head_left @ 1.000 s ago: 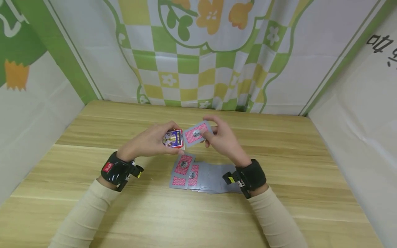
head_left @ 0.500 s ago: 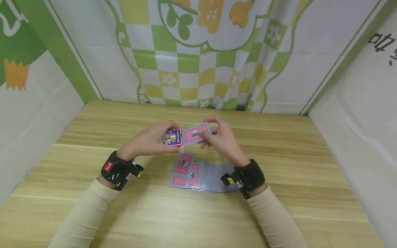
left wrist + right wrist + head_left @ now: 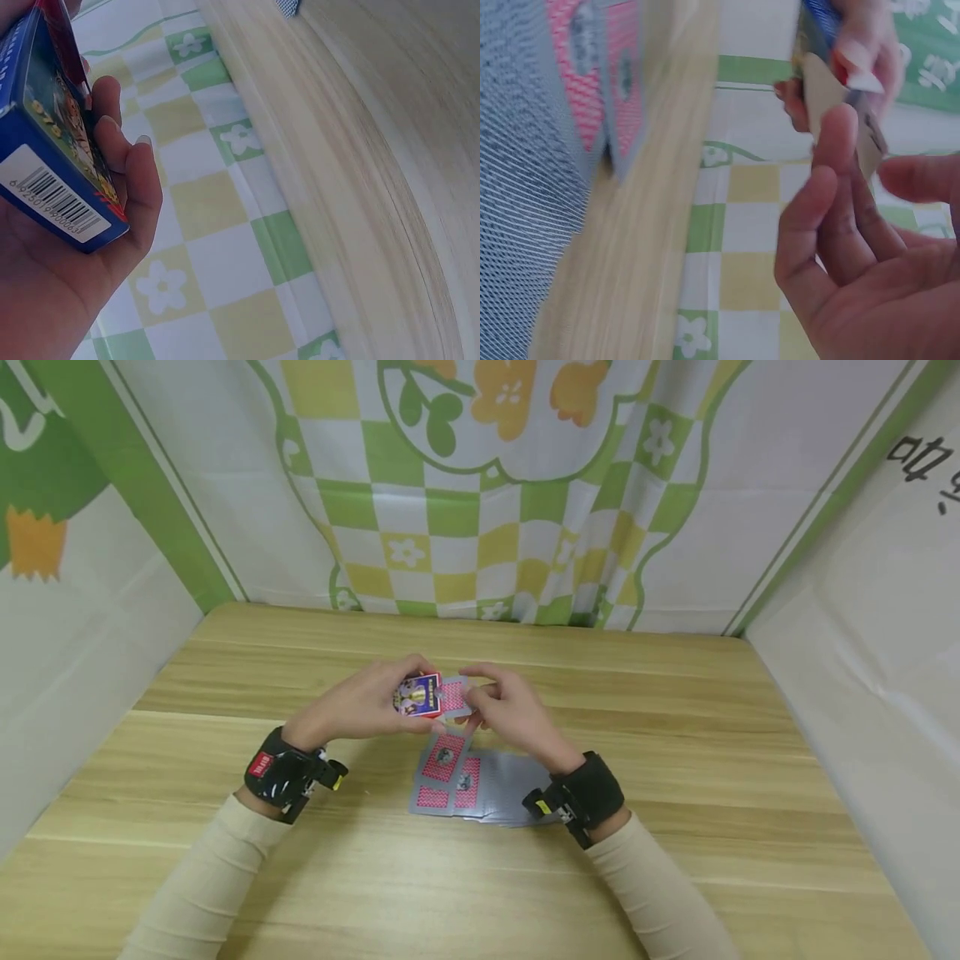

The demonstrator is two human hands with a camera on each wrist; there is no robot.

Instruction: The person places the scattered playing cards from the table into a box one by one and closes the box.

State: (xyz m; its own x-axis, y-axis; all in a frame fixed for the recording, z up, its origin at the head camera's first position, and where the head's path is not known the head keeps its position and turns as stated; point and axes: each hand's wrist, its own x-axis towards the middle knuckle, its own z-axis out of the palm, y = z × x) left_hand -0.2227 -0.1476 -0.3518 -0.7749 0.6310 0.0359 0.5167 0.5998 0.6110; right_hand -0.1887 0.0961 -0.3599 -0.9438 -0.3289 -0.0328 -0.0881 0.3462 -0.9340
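Observation:
My left hand (image 3: 363, 697) grips a small blue and red playing-card box (image 3: 417, 695) above the table, its mouth facing right. In the left wrist view the box (image 3: 64, 146) shows a barcode end near my palm, with fingers curled along its side. A red-backed playing card (image 3: 453, 696) sits partly inside the box mouth. My right hand (image 3: 512, 706) pinches the card's outer end between thumb and fingers. From the right wrist, the fingers (image 3: 836, 139) lie against the card beside the box's pale flap (image 3: 821, 90).
Below the hands, a row of overlapping playing cards (image 3: 510, 785) lies face down on the wooden table (image 3: 420, 893). One separate card (image 3: 444, 757) rests at an angle over its left end. A checked curtain (image 3: 465, 518) hangs behind the table's far edge.
My right hand has moved left, and the card has slid deeper into the box, with its centre picture now covered. My left hand keeps its place with the box.

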